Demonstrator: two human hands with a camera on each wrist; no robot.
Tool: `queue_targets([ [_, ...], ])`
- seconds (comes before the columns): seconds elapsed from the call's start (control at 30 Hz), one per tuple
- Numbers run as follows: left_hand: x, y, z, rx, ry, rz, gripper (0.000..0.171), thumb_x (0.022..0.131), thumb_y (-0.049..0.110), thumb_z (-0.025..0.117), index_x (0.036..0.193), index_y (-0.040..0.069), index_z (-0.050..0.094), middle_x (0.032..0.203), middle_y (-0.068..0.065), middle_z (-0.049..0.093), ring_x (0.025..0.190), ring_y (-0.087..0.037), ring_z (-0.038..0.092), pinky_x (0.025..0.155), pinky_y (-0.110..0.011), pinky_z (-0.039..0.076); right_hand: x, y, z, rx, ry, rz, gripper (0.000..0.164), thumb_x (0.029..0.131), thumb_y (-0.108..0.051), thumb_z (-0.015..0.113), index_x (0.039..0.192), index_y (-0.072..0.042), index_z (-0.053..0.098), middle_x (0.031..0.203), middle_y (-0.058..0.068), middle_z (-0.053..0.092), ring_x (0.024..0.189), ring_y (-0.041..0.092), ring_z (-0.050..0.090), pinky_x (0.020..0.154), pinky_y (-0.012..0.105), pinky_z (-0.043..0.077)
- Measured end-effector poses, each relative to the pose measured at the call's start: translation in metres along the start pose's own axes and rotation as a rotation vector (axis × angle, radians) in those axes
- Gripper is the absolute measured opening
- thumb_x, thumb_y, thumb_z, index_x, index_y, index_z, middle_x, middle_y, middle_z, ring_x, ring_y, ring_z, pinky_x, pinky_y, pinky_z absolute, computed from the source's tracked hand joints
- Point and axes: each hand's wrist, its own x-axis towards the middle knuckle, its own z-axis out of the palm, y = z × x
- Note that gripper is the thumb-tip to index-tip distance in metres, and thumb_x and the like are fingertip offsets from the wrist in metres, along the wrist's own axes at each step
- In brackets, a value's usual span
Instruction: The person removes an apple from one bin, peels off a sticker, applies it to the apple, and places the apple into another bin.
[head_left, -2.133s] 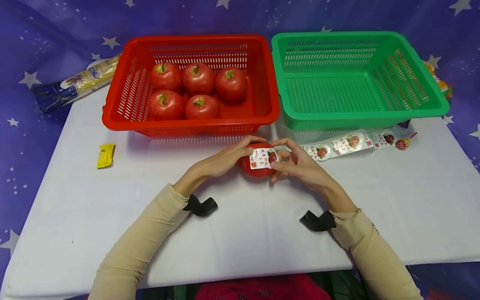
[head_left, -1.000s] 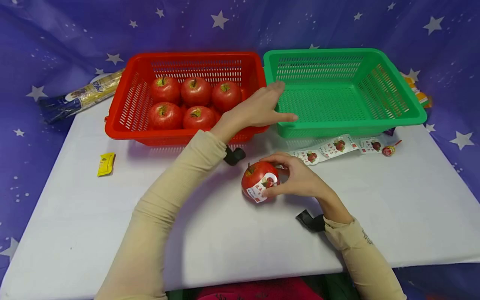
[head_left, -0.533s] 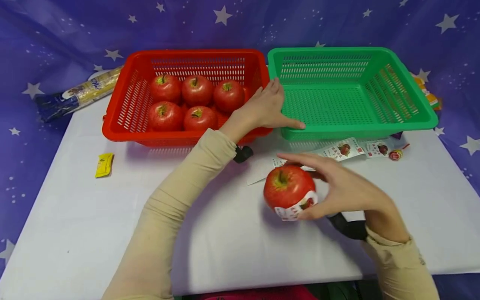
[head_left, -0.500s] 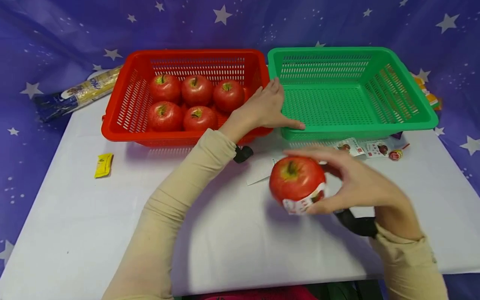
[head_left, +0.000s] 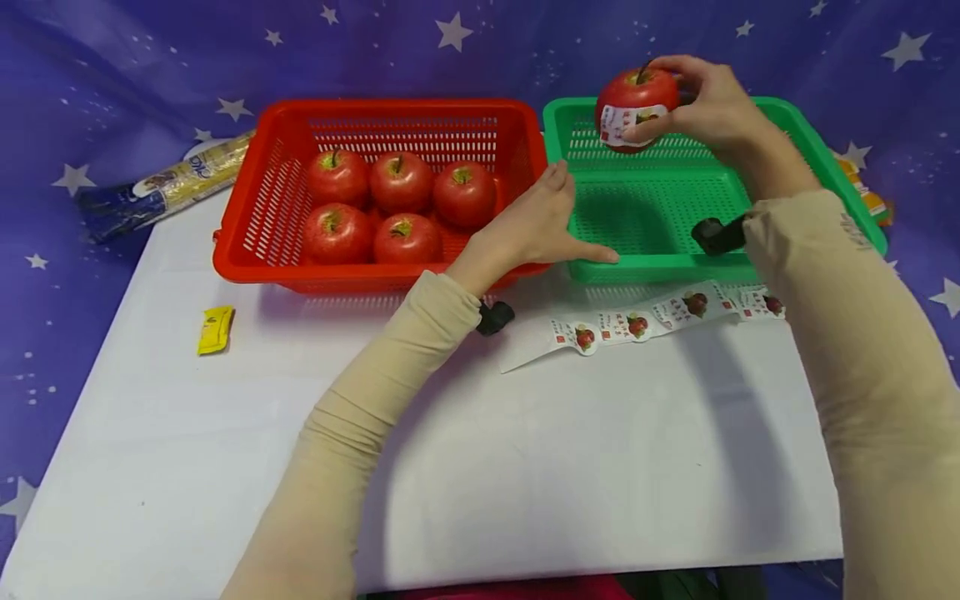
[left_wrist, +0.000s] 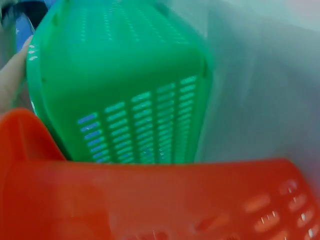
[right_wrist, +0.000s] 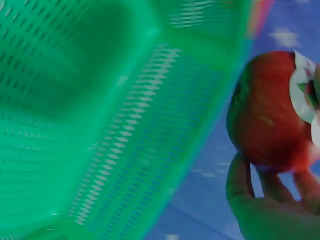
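Observation:
My right hand [head_left: 712,104] grips a red apple [head_left: 648,87] from its right side, up over the back part of the green basket [head_left: 660,265]. A white printed label [head_left: 618,121] is stuck across the apple's front, with my thumb over part of it. From the right wrist, the apple [right_wrist: 270,112] sits between my fingers [right_wrist: 245,192] and a thumb partly cut off by the frame edge. My left hand [head_left: 532,221] rests on the green basket's front left corner, fingers extended and thumb along the front rim. The left wrist view shows mostly basket walls.
Several apples [head_left: 401,183] lie in the red basket [head_left: 382,273], which stands against the green one. A strip of labels [head_left: 637,327] lies in front of the green basket. A yellow packet [head_left: 215,330] is at left, a long blue-and-gold packet [head_left: 180,183] behind it.
Both hands held the apple at first; then my left hand moved to the green basket's corner. My right hand carried the labelled apple up from the table to over the green basket.

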Motion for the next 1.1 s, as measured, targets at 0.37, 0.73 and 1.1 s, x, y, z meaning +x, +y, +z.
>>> queue_targets([
  [0.37, 0.005, 0.006, 0.003, 0.04, 0.02, 0.024, 0.124, 0.073, 0.081, 0.053, 0.153, 0.0, 0.004, 0.162, -0.013, -0.002, 0.151, -0.021, -0.004, 0.12, -0.027, 0.011, 0.046, 0.038, 0.035, -0.215, -0.283, 0.029, 0.086, 0.083, -0.009, 0.072, 0.151, -0.009, 0.02, 0.152, 0.022, 0.028, 0.128, 0.035, 0.041, 0.107, 0.045, 0.04],
  [0.73, 0.0, -0.001, 0.003, 0.068, 0.053, 0.016, 0.121, 0.075, 0.08, 0.052, 0.153, 0.0, 0.006, 0.162, -0.014, 0.001, 0.151, -0.022, -0.002, 0.12, -0.027, 0.011, 0.052, 0.038, 0.047, -0.372, -0.336, 0.076, 0.073, 0.083, -0.018, 0.072, 0.124, -0.003, 0.014, 0.117, 0.023, 0.04, 0.098, 0.033, 0.047, 0.085, 0.045, 0.043],
  [1.1, 0.001, 0.0, 0.0, 0.102, 0.039, 0.009, 0.121, 0.076, 0.08, 0.051, 0.152, -0.003, 0.006, 0.162, -0.017, 0.002, 0.151, -0.025, 0.002, 0.121, -0.03, 0.014, 0.049, 0.03, 0.041, -0.412, -0.366, 0.122, 0.094, 0.084, -0.025, 0.073, 0.149, 0.0, 0.01, 0.144, 0.034, 0.032, 0.124, 0.043, 0.045, 0.102, 0.054, 0.042],
])
